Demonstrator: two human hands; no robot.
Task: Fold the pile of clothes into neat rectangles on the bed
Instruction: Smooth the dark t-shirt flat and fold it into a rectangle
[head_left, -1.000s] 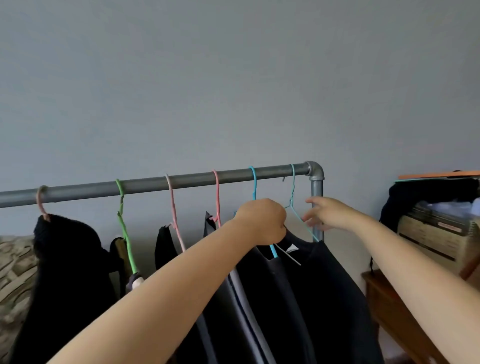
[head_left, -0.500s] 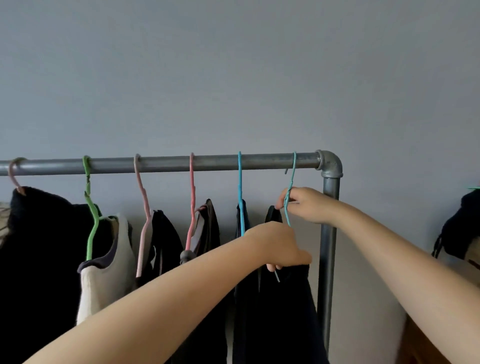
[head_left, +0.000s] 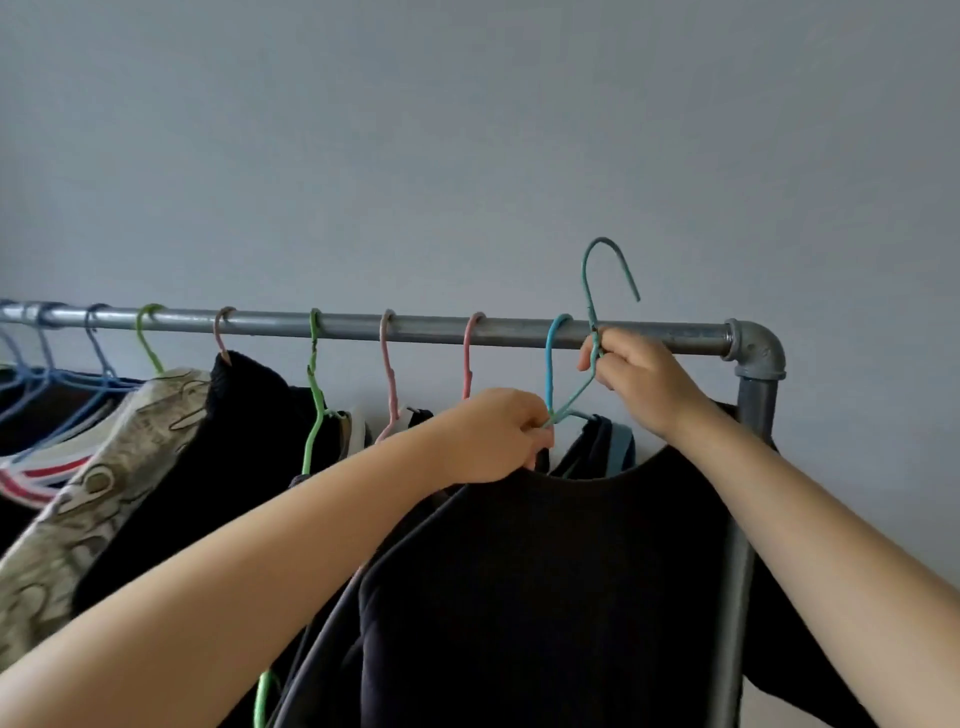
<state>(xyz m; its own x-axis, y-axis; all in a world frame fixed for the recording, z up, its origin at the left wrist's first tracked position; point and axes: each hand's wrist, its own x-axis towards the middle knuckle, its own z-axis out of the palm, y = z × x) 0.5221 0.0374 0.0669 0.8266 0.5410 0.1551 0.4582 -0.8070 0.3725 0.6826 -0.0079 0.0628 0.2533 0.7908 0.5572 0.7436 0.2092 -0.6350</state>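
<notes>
Right hand pinching neck of teal hanger, hook lifted clear above grey rail; left hand gripping hanger's lower wire and collar of black shirt, hanging in front of rail's right end. To the left, other clothes on coloured hangers along rail

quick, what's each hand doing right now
Left hand: pinches the dark shirt's collar.
Right hand: grips the teal hanger's neck.
</notes>
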